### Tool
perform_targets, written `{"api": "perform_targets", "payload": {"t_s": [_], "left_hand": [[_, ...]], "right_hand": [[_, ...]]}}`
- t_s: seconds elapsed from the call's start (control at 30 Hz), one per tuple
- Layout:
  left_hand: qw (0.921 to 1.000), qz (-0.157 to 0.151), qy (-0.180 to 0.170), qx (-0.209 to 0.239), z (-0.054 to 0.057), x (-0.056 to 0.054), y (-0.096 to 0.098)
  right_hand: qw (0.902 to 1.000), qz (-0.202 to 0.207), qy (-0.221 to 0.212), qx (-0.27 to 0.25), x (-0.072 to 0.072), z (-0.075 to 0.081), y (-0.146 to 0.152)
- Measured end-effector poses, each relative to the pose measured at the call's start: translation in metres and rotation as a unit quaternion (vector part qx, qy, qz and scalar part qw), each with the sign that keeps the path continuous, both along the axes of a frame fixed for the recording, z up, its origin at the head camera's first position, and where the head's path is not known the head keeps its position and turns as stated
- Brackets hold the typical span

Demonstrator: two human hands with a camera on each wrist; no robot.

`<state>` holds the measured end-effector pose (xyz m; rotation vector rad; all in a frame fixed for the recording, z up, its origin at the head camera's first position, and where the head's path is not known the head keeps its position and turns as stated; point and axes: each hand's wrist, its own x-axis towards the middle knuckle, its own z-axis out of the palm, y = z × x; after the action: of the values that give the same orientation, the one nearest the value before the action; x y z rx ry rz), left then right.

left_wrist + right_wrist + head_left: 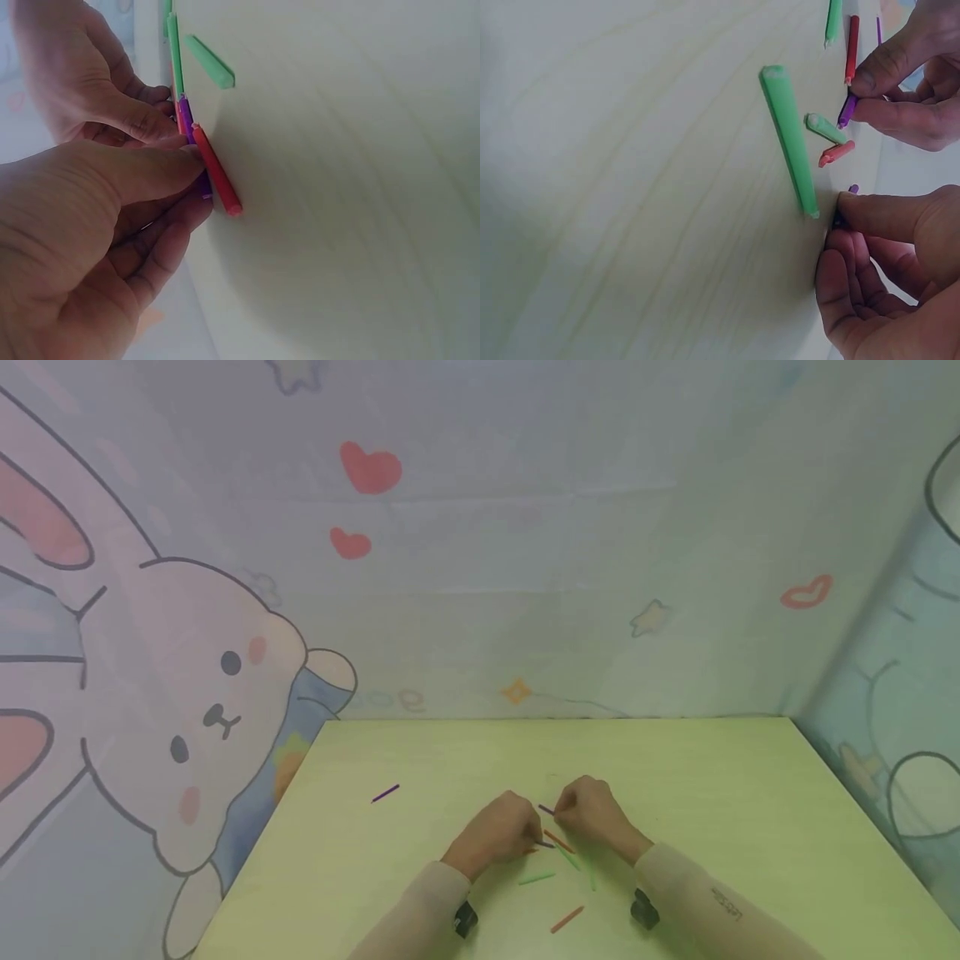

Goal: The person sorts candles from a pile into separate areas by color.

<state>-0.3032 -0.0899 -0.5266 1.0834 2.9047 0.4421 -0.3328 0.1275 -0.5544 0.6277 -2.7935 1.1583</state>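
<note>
My left hand (506, 828) pinches a thin purple stick (847, 111) between thumb and fingers, close over the table. To its right, my right hand (592, 810) pinches another purple stick (547, 809), whose end sticks out past the fingertips in the right wrist view (853, 190). A red stick (217, 171) lies right beside the left fingertips. Between and below the hands rest an orange-red stick (558, 842) and tapered green sticks (537, 878), (787, 139). Fingers cover much of both held sticks.
Nearer the front of the pale table (750, 827) lies one more red stick (567, 919). A third purple stick (386, 793) sits apart at the left. Behind the table hangs a cloth backdrop (525, 568) with a printed rabbit and hearts.
</note>
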Motion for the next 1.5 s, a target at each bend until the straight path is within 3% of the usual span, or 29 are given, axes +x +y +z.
{"api": "perform_targets", "payload": {"t_s": [0.1,0.3,0.47,0.8,0.93,1.33,1.5], "left_hand": [[1.0,-0.003,0.006,0.0,-0.001,-0.001,0.0],[0.9996,-0.005,0.024,-0.017,-0.002,0.0,0.002],[0.9994,0.002,0.023,-0.027,-0.001,0.0,0.002],[0.9996,0.006,0.017,-0.021,0.0,-0.001,-0.002],[0.9994,0.005,0.021,-0.026,-0.001,-0.001,-0.001],[0.9988,0.022,0.021,-0.038,0.003,0.006,0.002],[0.9986,0.033,0.01,-0.04,0.004,0.008,0.002]], "right_hand": [[1.0,0.007,0.003,0.004,-0.005,-0.007,0.003],[0.9998,-0.003,-0.016,0.012,0.003,0.005,-0.002],[0.9998,-0.001,-0.007,0.019,0.007,0.024,-0.002],[0.9994,0.03,0.019,0.005,-0.015,0.069,0.009],[0.999,0.035,0.026,0.009,-0.022,0.08,0.006],[0.9978,0.052,0.04,0.01,-0.035,0.087,-0.008],[0.9951,0.088,0.045,-0.003,-0.041,0.089,-0.012]]}}
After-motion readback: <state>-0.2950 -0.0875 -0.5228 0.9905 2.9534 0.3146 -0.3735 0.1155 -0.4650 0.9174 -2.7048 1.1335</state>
